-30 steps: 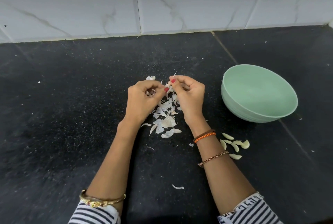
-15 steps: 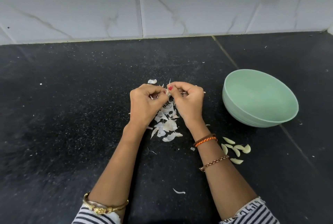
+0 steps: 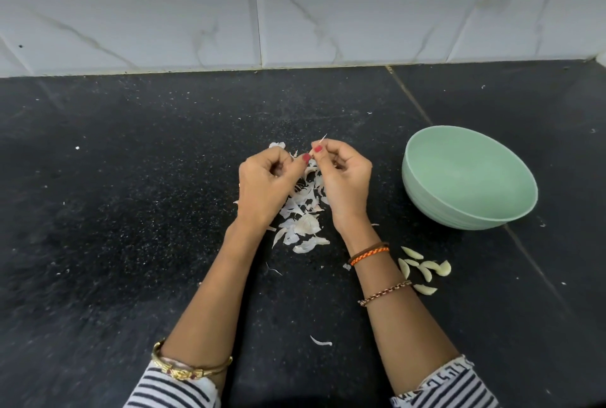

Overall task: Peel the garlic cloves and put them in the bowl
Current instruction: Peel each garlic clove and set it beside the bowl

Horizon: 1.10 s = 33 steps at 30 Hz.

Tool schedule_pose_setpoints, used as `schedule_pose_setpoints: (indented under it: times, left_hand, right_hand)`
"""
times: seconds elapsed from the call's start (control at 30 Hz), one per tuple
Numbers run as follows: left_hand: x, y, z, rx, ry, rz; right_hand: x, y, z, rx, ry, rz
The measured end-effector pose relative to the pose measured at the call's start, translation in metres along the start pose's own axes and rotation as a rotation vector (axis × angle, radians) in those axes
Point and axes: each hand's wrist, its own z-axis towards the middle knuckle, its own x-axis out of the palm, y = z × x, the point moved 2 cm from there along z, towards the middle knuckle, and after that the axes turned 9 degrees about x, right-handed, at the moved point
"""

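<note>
Both hands meet at frame centre, raised a little over the counter. Left hand (image 3: 267, 184): fingers curled in, thumb out toward the other hand; it seems to pinch something small, but its own fingers hide what. Right hand (image 3: 344, 178): thumb and forefinger pinch a thin sliver of garlic skin (image 3: 323, 138) that sticks up past the red-painted nails. The garlic clove being worked is not clearly visible between the fingertips.

Directly below and between the hands lies a heap of peeled skins (image 3: 303, 217), white and papery, partly covered by both wrists. One stray skin scrap (image 3: 320, 341) lies lower centre, between the forearms.

Right of the right forearm, lower right of centre, a small cluster of peeled cloves (image 3: 424, 268) rests on the counter, just beside the chain bracelet (image 3: 383, 292); a woven orange band (image 3: 369, 253) sits higher on the same wrist. A gold bangle (image 3: 190, 370) circles the left forearm near the striped sleeve (image 3: 164, 391).

Green bowl (image 3: 426, 191) stands at right of frame, apart from the cloves; the inside that shows holds nothing.

Black speckled counter (image 3: 131, 210) all round, white marble-look tiles (image 3: 131, 7) along the top.
</note>
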Motion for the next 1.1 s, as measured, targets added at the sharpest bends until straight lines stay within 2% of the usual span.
schedule_pose_setpoints:
  times: [0.1,0.2,0.4,0.53,0.77,1.0,1.1]
  left_hand:
    - [-0.0006,0.0005,0.0003,0.015,0.002,-0.059]
    - [0.0003,-0.0012,-0.0005,0.038,0.012,0.009]
    - [-0.0012,-0.0003,-0.001,0.029,0.003,0.024]
    - [-0.0037,0.0016,-0.0002,-0.005,0.007,-0.005]
    - [-0.0049,0.0015,-0.0013,-0.023,0.018,-0.035]
    - [-0.0065,0.005,0.0017,-0.128,-0.054,-0.151]
    - [-0.0034,0.0004,0.0018,-0.153,-0.08,-0.168]
  right_hand:
    - [-0.0001,0.0003,-0.0006,-0.057,-0.006,-0.019]
    - [0.0001,0.0012,0.0014,-0.092,0.008,-0.037]
    - [-0.0003,0.0015,0.001,-0.071,0.02,-0.084]
    - [0.0022,-0.0018,0.0006,-0.243,-0.027,-0.311]
    - [0.0036,-0.0035,-0.0019,-0.43,-0.168,-0.412]
    - [0.0045,-0.004,0.001,-0.343,-0.031,-0.36]
    - [0.0017,0.0013,0.0025,-0.192,0.075,-0.233]
